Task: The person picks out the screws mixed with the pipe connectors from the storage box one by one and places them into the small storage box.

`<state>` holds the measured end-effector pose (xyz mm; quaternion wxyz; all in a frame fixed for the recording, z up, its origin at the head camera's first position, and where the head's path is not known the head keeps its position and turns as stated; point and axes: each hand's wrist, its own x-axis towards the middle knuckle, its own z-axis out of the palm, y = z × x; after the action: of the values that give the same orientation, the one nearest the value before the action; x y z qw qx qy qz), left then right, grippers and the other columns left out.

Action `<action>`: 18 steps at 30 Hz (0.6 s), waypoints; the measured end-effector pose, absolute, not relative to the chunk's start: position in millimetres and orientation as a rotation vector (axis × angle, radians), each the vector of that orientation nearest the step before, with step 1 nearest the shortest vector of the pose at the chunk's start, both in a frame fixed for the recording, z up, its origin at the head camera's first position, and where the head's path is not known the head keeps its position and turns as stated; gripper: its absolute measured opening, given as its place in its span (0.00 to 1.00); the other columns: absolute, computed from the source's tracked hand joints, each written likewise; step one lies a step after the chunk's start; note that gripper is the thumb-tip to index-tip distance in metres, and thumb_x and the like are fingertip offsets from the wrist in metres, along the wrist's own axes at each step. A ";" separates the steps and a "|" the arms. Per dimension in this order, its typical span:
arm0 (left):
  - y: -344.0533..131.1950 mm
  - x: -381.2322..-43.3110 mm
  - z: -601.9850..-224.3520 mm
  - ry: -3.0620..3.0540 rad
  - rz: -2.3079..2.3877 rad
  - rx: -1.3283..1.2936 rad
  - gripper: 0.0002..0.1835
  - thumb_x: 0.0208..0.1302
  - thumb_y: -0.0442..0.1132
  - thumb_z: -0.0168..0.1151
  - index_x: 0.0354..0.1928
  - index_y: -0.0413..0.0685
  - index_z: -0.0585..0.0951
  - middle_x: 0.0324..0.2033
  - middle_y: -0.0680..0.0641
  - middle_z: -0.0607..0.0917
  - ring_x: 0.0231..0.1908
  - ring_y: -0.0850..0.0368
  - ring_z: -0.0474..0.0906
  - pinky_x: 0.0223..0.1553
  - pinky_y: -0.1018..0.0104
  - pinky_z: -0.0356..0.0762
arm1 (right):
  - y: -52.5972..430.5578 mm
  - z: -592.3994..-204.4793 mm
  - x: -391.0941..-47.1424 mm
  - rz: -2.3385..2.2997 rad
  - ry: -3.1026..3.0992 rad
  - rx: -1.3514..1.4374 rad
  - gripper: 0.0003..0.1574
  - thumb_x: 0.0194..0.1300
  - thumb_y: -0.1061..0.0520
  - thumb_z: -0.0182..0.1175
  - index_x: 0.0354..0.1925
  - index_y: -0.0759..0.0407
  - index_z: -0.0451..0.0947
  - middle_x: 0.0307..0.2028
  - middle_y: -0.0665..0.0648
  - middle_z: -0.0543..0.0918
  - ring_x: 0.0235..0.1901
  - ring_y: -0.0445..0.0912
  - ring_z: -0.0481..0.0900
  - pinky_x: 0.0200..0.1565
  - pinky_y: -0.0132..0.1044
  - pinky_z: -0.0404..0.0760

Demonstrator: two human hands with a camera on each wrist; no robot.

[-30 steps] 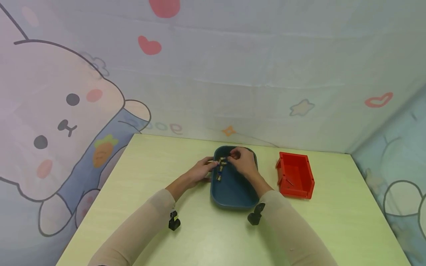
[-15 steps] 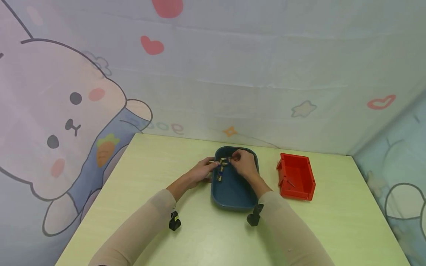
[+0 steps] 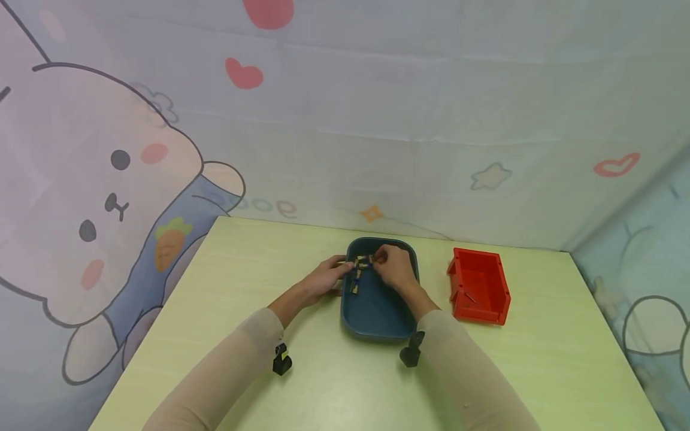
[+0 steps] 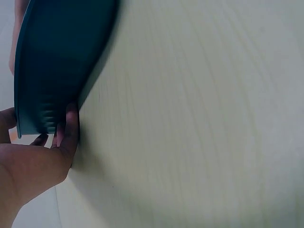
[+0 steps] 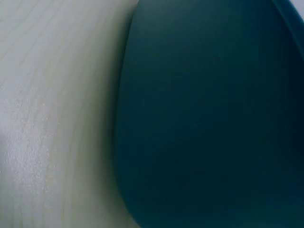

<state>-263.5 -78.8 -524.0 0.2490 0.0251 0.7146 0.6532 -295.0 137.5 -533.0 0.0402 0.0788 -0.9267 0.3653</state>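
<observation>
A dark blue-green tray lies on the table. My left hand grips its left wall, with the thumb over the rim and the other fingers along the outside; the left wrist view shows these fingers against the tray's side. Several small gold-and-blue pieces form a short row inside, near the far left corner. Bent over that corner, my right hand pinches one small gold-and-blue piece at the end of the row. Its fingertips are partly hidden. Only the tray and table show in the right wrist view.
To the right of the tray stands a red open-front bin with a thin metal pin in it. A patterned cloth hangs behind the far edge of the pale table.
My right hand has drawn back slightly to the right, and more of the piece at its fingertips shows beside the row. My left hand stays on the tray wall.
</observation>
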 end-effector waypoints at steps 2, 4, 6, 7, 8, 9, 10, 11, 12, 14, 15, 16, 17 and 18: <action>-79.1 -264.0 -525.2 1.950 1.777 0.072 0.33 0.84 0.51 0.53 0.82 0.47 0.60 0.77 0.36 0.65 0.74 0.38 0.67 0.57 0.50 0.84 | 137.2 -533.7 -295.1 1.110 -2.842 0.239 0.04 0.67 0.63 0.71 0.40 0.63 0.86 0.36 0.58 0.88 0.40 0.52 0.86 0.46 0.48 0.85; -79.3 -264.3 -525.9 1.950 1.776 0.074 0.33 0.84 0.51 0.53 0.82 0.47 0.60 0.77 0.36 0.65 0.74 0.38 0.67 0.57 0.50 0.84 | 137.3 -534.2 -295.5 1.101 -2.845 0.241 0.04 0.67 0.64 0.71 0.40 0.63 0.85 0.36 0.58 0.88 0.39 0.52 0.86 0.46 0.48 0.85; -79.1 -264.5 -526.1 1.950 1.775 0.074 0.33 0.84 0.51 0.53 0.82 0.47 0.60 0.77 0.36 0.65 0.74 0.38 0.67 0.58 0.50 0.84 | 137.7 -534.8 -295.9 1.086 -2.854 0.247 0.03 0.67 0.64 0.70 0.40 0.63 0.85 0.35 0.58 0.88 0.39 0.51 0.85 0.45 0.47 0.85; -79.0 -264.5 -526.0 1.950 1.775 0.073 0.33 0.84 0.51 0.53 0.82 0.47 0.60 0.77 0.36 0.65 0.74 0.38 0.67 0.58 0.50 0.84 | 137.8 -534.8 -295.9 1.077 -2.858 0.249 0.03 0.67 0.65 0.70 0.40 0.63 0.85 0.35 0.58 0.88 0.38 0.51 0.85 0.45 0.47 0.85; -78.9 -264.6 -525.9 1.948 1.775 0.072 0.33 0.84 0.51 0.53 0.82 0.48 0.60 0.77 0.36 0.65 0.74 0.38 0.67 0.58 0.50 0.83 | 138.0 -535.0 -295.9 1.070 -2.862 0.250 0.03 0.67 0.65 0.69 0.40 0.63 0.85 0.35 0.58 0.88 0.38 0.51 0.85 0.45 0.47 0.85; -78.9 -264.7 -525.8 1.947 1.773 0.070 0.33 0.84 0.51 0.53 0.82 0.48 0.60 0.77 0.36 0.65 0.74 0.38 0.67 0.58 0.50 0.83 | 138.1 -535.0 -295.8 1.066 -2.864 0.250 0.03 0.67 0.65 0.69 0.40 0.63 0.85 0.34 0.58 0.87 0.38 0.51 0.85 0.45 0.48 0.85; -78.8 -264.7 -525.7 1.947 1.772 0.067 0.33 0.84 0.51 0.53 0.82 0.48 0.60 0.77 0.37 0.65 0.74 0.39 0.67 0.58 0.50 0.83 | 138.1 -534.8 -295.5 1.063 -2.869 0.249 0.03 0.67 0.65 0.69 0.40 0.63 0.85 0.34 0.58 0.87 0.38 0.52 0.85 0.45 0.48 0.85; -78.7 -264.9 -525.8 1.947 1.771 0.065 0.33 0.84 0.51 0.53 0.82 0.48 0.60 0.77 0.37 0.65 0.74 0.39 0.66 0.58 0.50 0.83 | 138.2 -534.9 -295.4 1.058 -2.872 0.249 0.03 0.67 0.65 0.68 0.40 0.63 0.85 0.34 0.58 0.87 0.38 0.52 0.85 0.45 0.48 0.85; -78.7 -265.1 -526.2 1.948 1.772 0.065 0.33 0.84 0.51 0.53 0.82 0.48 0.60 0.77 0.37 0.65 0.74 0.39 0.66 0.58 0.50 0.84 | 138.4 -534.6 -295.1 1.054 -2.872 0.249 0.02 0.67 0.65 0.68 0.39 0.63 0.86 0.34 0.58 0.88 0.38 0.52 0.85 0.45 0.48 0.85; -78.6 -265.6 -527.0 1.949 1.770 0.065 0.33 0.84 0.51 0.53 0.82 0.48 0.61 0.77 0.37 0.65 0.74 0.39 0.66 0.58 0.51 0.84 | 138.5 -534.5 -294.9 1.045 -2.877 0.249 0.02 0.67 0.65 0.68 0.39 0.63 0.86 0.34 0.58 0.88 0.38 0.52 0.86 0.45 0.48 0.85; -78.6 -265.9 -527.5 1.951 1.770 0.067 0.33 0.84 0.51 0.53 0.82 0.48 0.61 0.77 0.37 0.65 0.74 0.39 0.66 0.57 0.51 0.84 | 138.6 -534.3 -294.8 1.040 -2.878 0.253 0.02 0.67 0.65 0.68 0.39 0.63 0.86 0.34 0.58 0.88 0.38 0.53 0.86 0.46 0.48 0.85; -78.5 -266.1 -527.8 1.952 1.771 0.068 0.33 0.84 0.51 0.53 0.82 0.47 0.61 0.77 0.37 0.65 0.74 0.38 0.66 0.57 0.51 0.84 | 138.6 -534.3 -294.8 1.034 -2.878 0.256 0.02 0.67 0.65 0.68 0.39 0.63 0.86 0.34 0.58 0.88 0.38 0.52 0.86 0.45 0.48 0.85; -78.3 -266.3 -527.9 1.952 1.771 0.069 0.32 0.84 0.51 0.53 0.82 0.47 0.61 0.77 0.36 0.65 0.74 0.38 0.66 0.57 0.51 0.84 | 138.9 -534.3 -294.9 1.028 -2.875 0.260 0.02 0.67 0.65 0.68 0.39 0.64 0.86 0.34 0.58 0.88 0.38 0.53 0.86 0.45 0.48 0.85; -78.2 -266.3 -527.8 1.953 1.770 0.070 0.32 0.85 0.51 0.53 0.82 0.47 0.61 0.77 0.36 0.65 0.74 0.38 0.66 0.57 0.51 0.84 | 139.0 -534.2 -295.0 1.025 -2.874 0.262 0.02 0.67 0.65 0.68 0.39 0.64 0.86 0.34 0.58 0.88 0.38 0.53 0.86 0.45 0.48 0.85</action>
<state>-266.3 -78.2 -527.8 0.2498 0.0256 0.7172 0.6500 -295.0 139.0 -534.2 0.0396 0.0855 -0.9377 0.3344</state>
